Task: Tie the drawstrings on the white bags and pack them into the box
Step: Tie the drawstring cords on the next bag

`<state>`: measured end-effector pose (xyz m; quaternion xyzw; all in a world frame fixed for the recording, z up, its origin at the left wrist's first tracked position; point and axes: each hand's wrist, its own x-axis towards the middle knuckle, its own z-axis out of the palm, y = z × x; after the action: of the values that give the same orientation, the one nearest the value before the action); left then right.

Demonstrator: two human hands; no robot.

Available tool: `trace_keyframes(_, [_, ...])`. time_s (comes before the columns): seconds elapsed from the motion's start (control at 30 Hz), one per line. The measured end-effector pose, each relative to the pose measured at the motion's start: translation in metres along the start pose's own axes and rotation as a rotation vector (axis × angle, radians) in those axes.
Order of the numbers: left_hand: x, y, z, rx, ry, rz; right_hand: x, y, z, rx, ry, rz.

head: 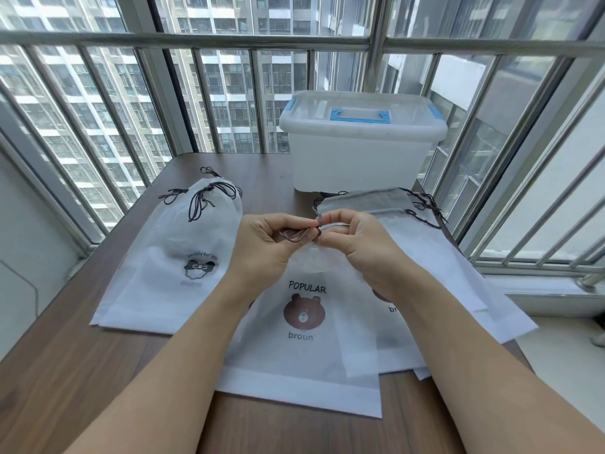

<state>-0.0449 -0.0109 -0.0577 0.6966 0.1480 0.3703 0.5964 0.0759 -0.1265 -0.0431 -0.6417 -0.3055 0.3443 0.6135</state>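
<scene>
- Drawstrings (296,236) of the middle white bag (302,326) sit at frame centre, stretched between both hands above the bag's gathered mouth.
- Left hand (262,249) pinches the dark cord loop with curled fingers (278,229); the right hand (357,247) pinches the cord's other end between thumb and fingertips, close against the left.
- Cord runs roughly left to right across the frame, between the two pinches; the bag's long axis runs from the hands down toward the lower frame edge, flat on the counter (82,371).
- Both hands are equally near the cord, so the knot seems mid-way, not yet pulled tight; I judge the coming move to be a pull apart along the cord's line.
- Stack of bags (170,257) at centre left shows knotted cords, likely done; another stack (435,257) at centre right lies partly under the right forearm.
- Box (360,149) stands at upper centre, beyond the hands, with its lid (360,113) on; it looks like no bag is packed yet.
</scene>
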Motion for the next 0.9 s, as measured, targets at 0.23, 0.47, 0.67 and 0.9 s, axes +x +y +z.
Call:
trace_keyframes(0.23, [0.0, 0.001, 0.002, 0.051, 0.005, 0.033, 0.004, 0.001, -0.007, 0.116, 0.003, 0.031])
trace_keyframes(0.47, [-0.001, 0.005, 0.005, -0.023, -0.049, -0.03, 0.003, 0.003, -0.017, 0.089, -0.278, 0.189])
trace_keyframes(0.67, [-0.002, 0.006, 0.005, -0.094, -0.077, -0.064, 0.002, -0.002, -0.025, 0.376, -0.403, 0.269])
trace_keyframes(0.9, [0.0, 0.004, 0.003, -0.071, -0.069, -0.133, 0.004, -0.004, -0.038, 0.306, -0.25, 0.141])
